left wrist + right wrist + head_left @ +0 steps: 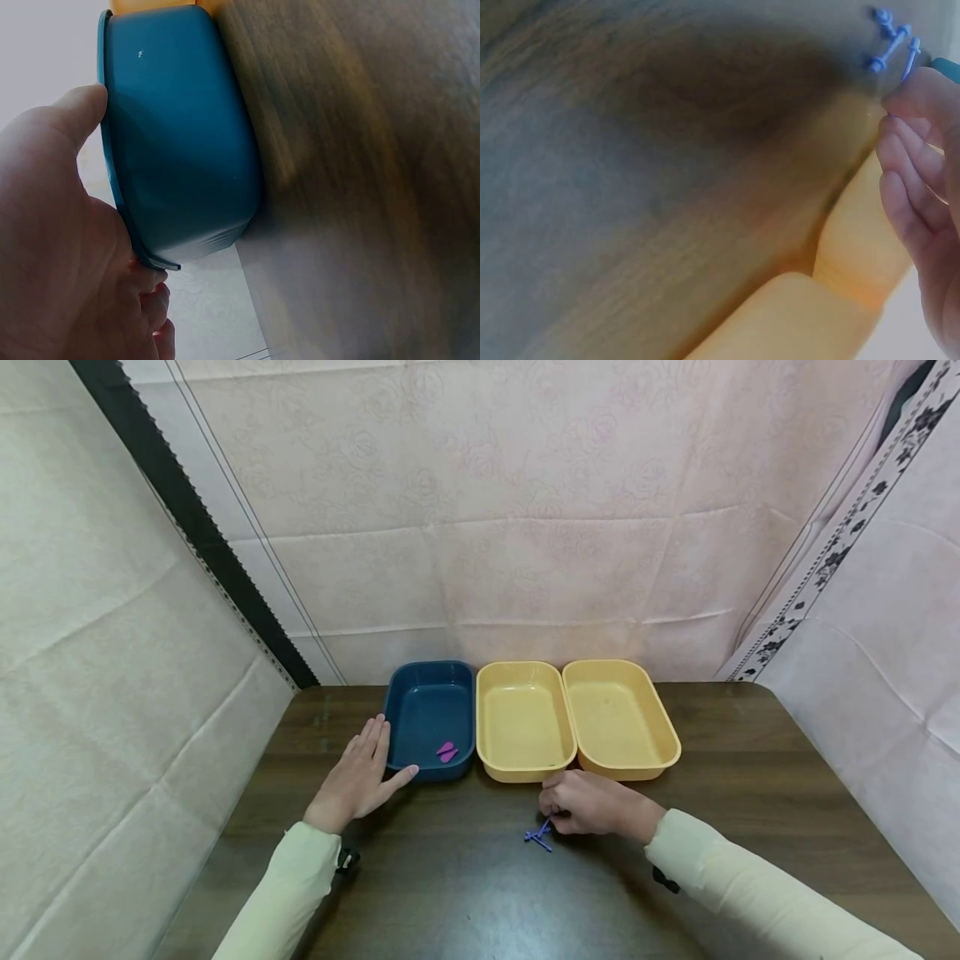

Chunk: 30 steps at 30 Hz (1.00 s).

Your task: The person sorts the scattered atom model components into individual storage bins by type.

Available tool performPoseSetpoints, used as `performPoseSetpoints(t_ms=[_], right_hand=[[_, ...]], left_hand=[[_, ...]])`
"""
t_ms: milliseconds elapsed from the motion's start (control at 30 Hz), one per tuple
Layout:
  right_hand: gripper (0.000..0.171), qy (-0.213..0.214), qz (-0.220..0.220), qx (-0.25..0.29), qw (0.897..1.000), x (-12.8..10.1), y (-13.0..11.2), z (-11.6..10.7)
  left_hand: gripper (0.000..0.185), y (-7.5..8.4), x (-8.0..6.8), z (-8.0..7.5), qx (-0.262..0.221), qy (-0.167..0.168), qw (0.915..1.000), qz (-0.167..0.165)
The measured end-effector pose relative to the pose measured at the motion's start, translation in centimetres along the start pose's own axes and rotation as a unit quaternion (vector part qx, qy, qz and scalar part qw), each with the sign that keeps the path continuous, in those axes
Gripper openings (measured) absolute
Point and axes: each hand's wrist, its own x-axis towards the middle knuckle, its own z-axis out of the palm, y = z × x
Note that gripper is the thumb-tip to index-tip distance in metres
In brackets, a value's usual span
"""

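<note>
My left hand rests on the near left corner of a dark blue tray, fingers straight along its left side and thumb at the front rim. In the left wrist view the thumb touches the tray's rim. Two purple pieces lie inside that tray. My right hand pinches a small blue rod with knobbed ends between thumb and fingers. A few similar blue rods lie on the table just by the fingertips. The rod's held end is hidden by the fingers.
A yellow tray stands in the middle, beside the blue one. Another yellow tray stands to its right, close behind my right hand. The brown wooden table ends at a pale cloth backdrop, with cloth on both sides.
</note>
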Motion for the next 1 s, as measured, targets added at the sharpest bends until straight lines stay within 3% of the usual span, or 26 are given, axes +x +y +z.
performPoseSetpoints(t_ms=[533,1000], right_hand=[[0.014,0.032,0.016,-0.021,0.999,-1.3,-0.4,-4.0],[0.017,0.095,0.043,-0.024,0.994,-3.6,2.5,-7.6]], left_hand=[[0.104,0.1,-0.1,-0.2,0.002,0.003,1.0,0.002],[0.104,0.1,-0.1,-0.1,0.006,0.004,1.0,0.001]])
